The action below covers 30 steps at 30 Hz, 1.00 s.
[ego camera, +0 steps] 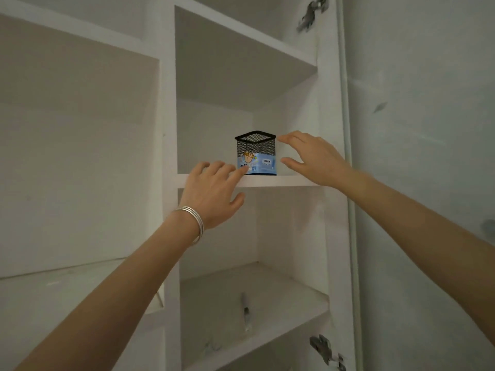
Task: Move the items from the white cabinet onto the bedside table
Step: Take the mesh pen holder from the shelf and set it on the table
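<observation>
A: Hands?
B: My left hand (211, 194) is spread, forefinger at the label (258, 165); my right hand (310, 159) is wide, beside the rim (255, 133). Neither grips. The mesh pen holder (255, 152) stands near the cabinet shelf (294, 181) edge.
A: Hazard?
B: An uneven squeeze could tip it off.

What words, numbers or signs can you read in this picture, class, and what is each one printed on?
No text here can be quoted.
On the blue label of the mesh pen holder: large white characters at its lower left, too blurred to read.
On the white patch of that label: small dark print, too small to read.
On the pen lying on the lower shelf: no legible marking.
</observation>
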Available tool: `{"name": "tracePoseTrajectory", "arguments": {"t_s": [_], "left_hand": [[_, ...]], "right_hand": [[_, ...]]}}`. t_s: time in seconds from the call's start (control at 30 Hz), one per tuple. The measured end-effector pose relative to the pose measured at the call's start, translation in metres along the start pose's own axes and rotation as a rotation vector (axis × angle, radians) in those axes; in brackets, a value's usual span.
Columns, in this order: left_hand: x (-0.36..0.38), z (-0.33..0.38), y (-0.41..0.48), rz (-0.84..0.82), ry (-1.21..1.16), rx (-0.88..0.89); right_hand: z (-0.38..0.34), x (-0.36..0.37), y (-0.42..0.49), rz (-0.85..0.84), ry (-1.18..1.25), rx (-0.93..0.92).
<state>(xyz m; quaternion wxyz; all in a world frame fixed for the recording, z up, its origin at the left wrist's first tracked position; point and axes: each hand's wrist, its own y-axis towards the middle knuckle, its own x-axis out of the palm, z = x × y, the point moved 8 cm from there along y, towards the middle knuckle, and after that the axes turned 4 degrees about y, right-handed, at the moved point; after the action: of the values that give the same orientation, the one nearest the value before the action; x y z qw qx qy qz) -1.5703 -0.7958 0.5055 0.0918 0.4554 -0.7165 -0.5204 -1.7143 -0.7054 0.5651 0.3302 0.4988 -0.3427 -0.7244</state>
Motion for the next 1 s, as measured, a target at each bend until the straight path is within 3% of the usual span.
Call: {"name": "tracePoseTrajectory", "arguments": {"t_s": [0.17,0.3,0.5,0.7,0.83,1.0], "left_hand": [[0.006,0.000,-0.001,0.095,0.105,0.043],[0.007,0.000,-0.001,0.100,0.127,0.047],[0.006,-0.001,-0.002,0.096,0.127,0.039],[0.004,-0.002,0.000,0.107,0.120,0.032],[0.005,-0.002,-0.001,0.113,0.119,0.033],[0.001,0.001,0.000,0.079,0.022,-0.005]], "right_hand": [[0.020,0.016,0.034,-0.027,0.112,-0.016],[0.020,0.030,0.058,-0.053,0.208,-0.011],[0.018,0.027,0.088,0.049,0.297,0.026],[0.025,0.015,0.090,0.005,0.458,0.106],[0.025,-0.006,0.074,-0.014,0.426,0.097],[0.020,-0.054,0.032,0.079,0.354,0.131]]}}
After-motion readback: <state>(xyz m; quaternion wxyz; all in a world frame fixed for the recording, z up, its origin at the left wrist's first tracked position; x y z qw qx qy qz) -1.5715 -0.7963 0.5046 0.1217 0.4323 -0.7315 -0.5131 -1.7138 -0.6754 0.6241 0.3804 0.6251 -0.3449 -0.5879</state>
